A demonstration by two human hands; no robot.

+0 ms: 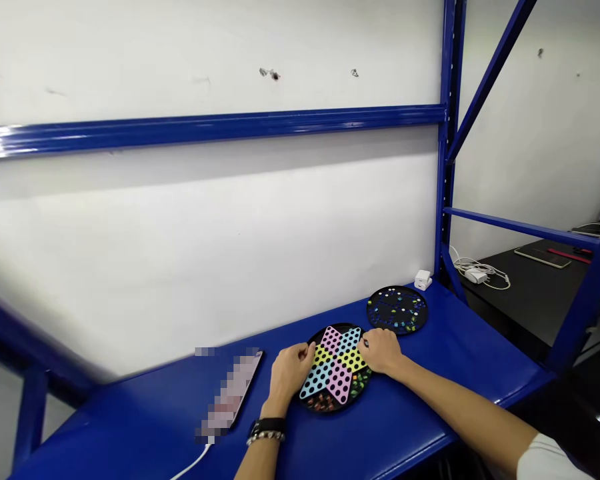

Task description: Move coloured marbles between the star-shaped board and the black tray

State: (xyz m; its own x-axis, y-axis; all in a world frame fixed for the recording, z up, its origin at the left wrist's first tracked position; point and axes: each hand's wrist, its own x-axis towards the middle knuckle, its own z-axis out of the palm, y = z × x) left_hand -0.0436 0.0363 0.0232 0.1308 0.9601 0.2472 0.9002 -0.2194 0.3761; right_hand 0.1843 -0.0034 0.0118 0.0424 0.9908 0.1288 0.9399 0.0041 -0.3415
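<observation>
A round black Chinese checkers board [331, 373] lies on the blue shelf, its star patterned in pink, light blue and yellow with rows of black holes. Reddish-brown pieces [323, 402] sit in the rim section nearest me, and green and orange ones [359, 383] in the section at lower right. My left hand [291, 370] is closed at the board's left edge, fingers curled and the thumb by the star. Opposite it, my right hand [381, 350] is closed on the right edge near the light blue point. Both hands partly cover the rim.
A round black tray [397, 310] with scattered small coloured pieces stands behind to the right, near white charger blocks [423, 279]. A phone [235, 393] on a white cable lies left. Blue rack posts [445, 200] rise at the right, and a white wall [205, 253] stands behind.
</observation>
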